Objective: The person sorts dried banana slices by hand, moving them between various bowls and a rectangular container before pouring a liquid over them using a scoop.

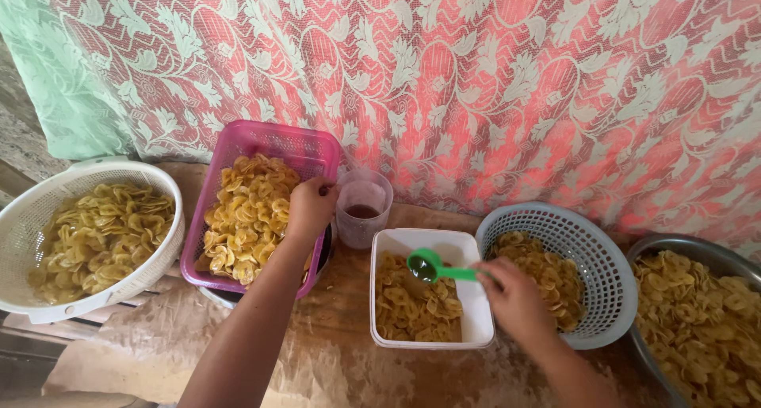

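Note:
My right hand (514,297) holds a green plastic spoon (432,268) with dark liquid in its bowl, over a white square tub (469,253) partly filled with yellow chips. My left hand (310,207) reaches into a pink rectangular basket (261,138) full of yellow chips, its fingers closed at the basket's right side near the rim. Whether it pinches chips or the rim is unclear. A clear plastic jug (363,206) with a little dark liquid stands between the pink basket and the white tub.
A white round colander (32,210) of chips sits at the left. A blue-grey round basket (587,233) and a metal bowl (697,253), both with chips, are at the right. A red and white lace curtain (491,83) hangs behind. Everything rests on a wooden surface (333,337).

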